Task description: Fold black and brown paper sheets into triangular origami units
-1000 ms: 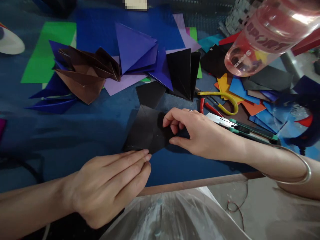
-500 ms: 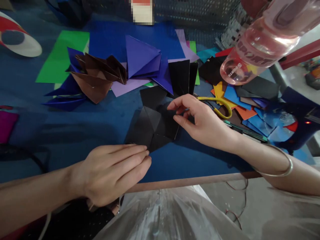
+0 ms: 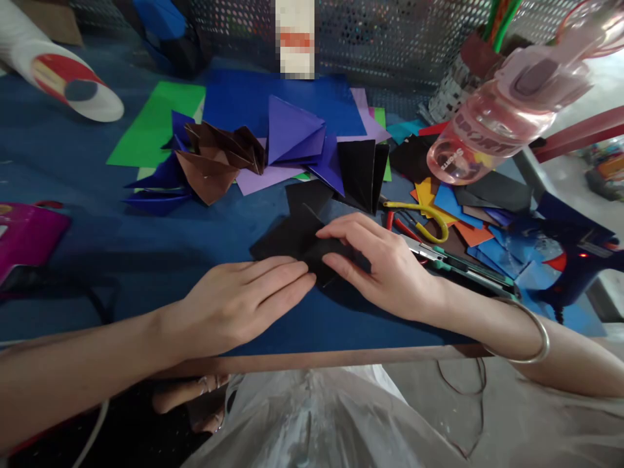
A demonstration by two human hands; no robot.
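A piece of black folding paper (image 3: 283, 235) lies on the blue tabletop with part of it lifted into a fold. My left hand (image 3: 251, 296) rests flat on its near left edge, fingers stretched out side by side and thumb hidden. On the right, my right hand (image 3: 377, 263) curls its thumb and fingers round the raised flap. Its fingertips nearly meet those of my left hand. Behind the paper are another black sheet (image 3: 307, 195) and a folded black piece (image 3: 358, 169) standing up.
Brown folded paper (image 3: 209, 172) and purple folded paper (image 3: 295, 130) stand behind. Yellow-handled scissors (image 3: 433, 227), a cutter knife (image 3: 468, 270), paper scraps (image 3: 453, 205), a pink bottle (image 3: 480, 136) and a glue gun (image 3: 575, 244) are on the right. The wooden table edge (image 3: 341, 357) runs in front.
The black paper, earlier lying flatter with its creases showing, now has a flap folded up. Both hands have come closer together, and my right hand has closed round the flap. The view has shifted.
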